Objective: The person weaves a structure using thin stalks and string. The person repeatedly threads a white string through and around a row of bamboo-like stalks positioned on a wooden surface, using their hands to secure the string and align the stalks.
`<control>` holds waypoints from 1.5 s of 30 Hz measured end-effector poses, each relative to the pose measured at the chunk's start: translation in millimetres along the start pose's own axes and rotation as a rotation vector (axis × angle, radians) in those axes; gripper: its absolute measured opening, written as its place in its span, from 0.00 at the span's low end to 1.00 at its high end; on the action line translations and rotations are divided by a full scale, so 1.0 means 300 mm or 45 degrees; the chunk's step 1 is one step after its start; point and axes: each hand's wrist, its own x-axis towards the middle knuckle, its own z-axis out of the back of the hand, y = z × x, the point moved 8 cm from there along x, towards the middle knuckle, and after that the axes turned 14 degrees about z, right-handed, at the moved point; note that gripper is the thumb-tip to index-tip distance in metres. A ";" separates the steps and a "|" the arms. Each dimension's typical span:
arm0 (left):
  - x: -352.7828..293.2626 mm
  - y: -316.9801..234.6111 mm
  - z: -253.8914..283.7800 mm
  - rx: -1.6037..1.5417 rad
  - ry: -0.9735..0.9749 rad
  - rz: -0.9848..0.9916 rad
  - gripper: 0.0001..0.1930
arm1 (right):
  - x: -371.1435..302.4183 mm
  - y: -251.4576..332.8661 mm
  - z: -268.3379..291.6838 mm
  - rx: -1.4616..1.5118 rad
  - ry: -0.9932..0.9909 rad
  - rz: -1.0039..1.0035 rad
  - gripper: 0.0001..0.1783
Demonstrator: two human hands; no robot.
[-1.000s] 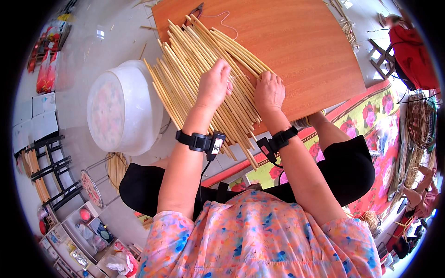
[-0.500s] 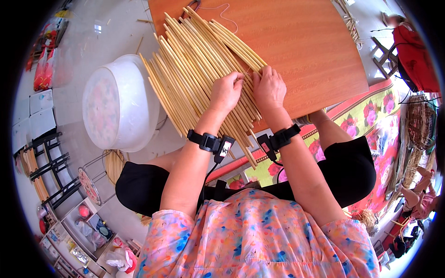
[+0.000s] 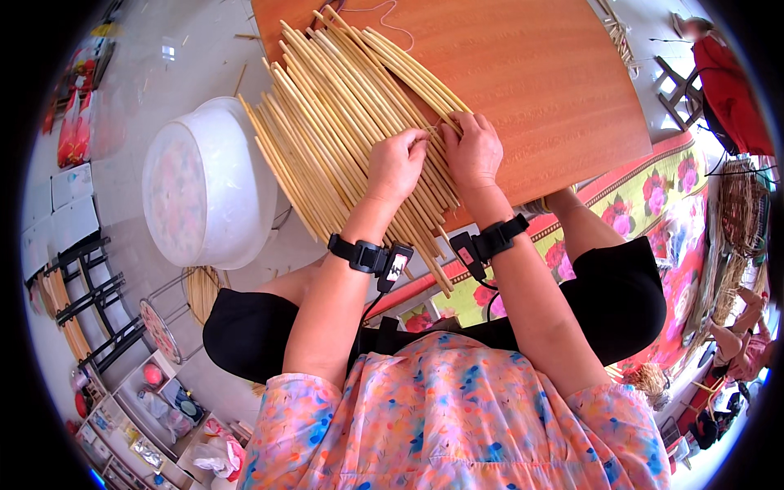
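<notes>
Many pale yellow reed stalks [image 3: 327,122] lie side by side like a mat over the left part of the wooden table [image 3: 531,90], overhanging its near edge. A few stalks [image 3: 416,73] at the right fan away from the others. Over the right side of the mat, my left hand [image 3: 396,166] is closed in a pinch on a thin pale thread [image 3: 431,131]. My right hand [image 3: 474,151] is closed on the near ends of the fanned stalks, its fingertips close to the thread. Its palm side is hidden.
A translucent white plastic tub [image 3: 233,184] stands left of the table. A loose cord [image 3: 392,23] lies at the table's far edge. Below the table is a flowered cloth [image 3: 629,208]. A round-topped stool [image 3: 161,329] stands at the left, and another person [image 3: 739,339] sits far right.
The stalk mat has shifted very slightly left in the view. My right fingers have edged toward my left hand, while the left keeps its pinch in nearly the same place.
</notes>
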 end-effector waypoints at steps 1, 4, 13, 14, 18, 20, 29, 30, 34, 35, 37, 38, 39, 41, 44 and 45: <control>-0.001 -0.001 0.002 -0.012 -0.001 0.033 0.08 | -0.001 0.001 0.002 -0.007 -0.013 0.015 0.09; -0.010 -0.024 0.014 0.005 -0.018 0.006 0.09 | -0.001 0.017 0.014 -0.010 -0.058 0.079 0.08; -0.008 -0.003 0.003 0.012 -0.007 0.006 0.09 | -0.007 0.005 0.012 0.058 -0.096 0.052 0.07; -0.011 -0.007 0.004 0.013 -0.015 -0.003 0.09 | -0.008 0.004 0.011 0.061 -0.099 0.047 0.07; -0.015 -0.010 0.007 0.011 -0.012 0.021 0.09 | -0.011 0.001 0.009 0.071 -0.108 0.022 0.07; -0.014 -0.007 0.005 0.010 -0.010 0.034 0.09 | -0.013 -0.002 0.007 0.078 -0.113 0.012 0.07; -0.007 0.011 -0.008 -0.021 0.008 -0.031 0.10 | -0.019 -0.008 0.004 0.092 -0.144 0.008 0.07; -0.008 0.014 -0.008 -0.040 0.008 -0.023 0.10 | -0.019 -0.008 0.005 0.092 -0.152 0.012 0.07; -0.012 -0.003 0.005 -0.022 -0.057 -0.029 0.08 | -0.019 -0.009 0.008 0.104 -0.163 -0.027 0.07; -0.011 -0.002 0.004 -0.023 -0.051 -0.015 0.08 | -0.019 -0.008 0.010 0.102 -0.166 -0.021 0.07; -0.010 -0.001 0.002 -0.025 -0.038 0.014 0.08 | -0.018 -0.007 0.011 0.098 -0.172 -0.011 0.06; -0.011 -0.004 0.003 -0.018 -0.041 0.006 0.08 | -0.018 -0.007 0.012 0.100 -0.176 -0.010 0.06; -0.012 -0.008 0.004 -0.012 -0.045 -0.002 0.08 | -0.019 -0.008 0.012 0.102 -0.180 -0.008 0.07; -0.011 -0.009 0.006 -0.001 -0.044 0.007 0.08 | -0.018 -0.009 0.009 0.100 -0.181 -0.005 0.06; -0.011 -0.004 0.006 0.000 -0.034 0.038 0.08 | -0.019 -0.007 0.009 0.100 -0.177 -0.003 0.06; -0.011 -0.001 0.006 -0.006 -0.032 0.036 0.08 | -0.021 -0.006 0.010 0.108 -0.180 -0.005 0.06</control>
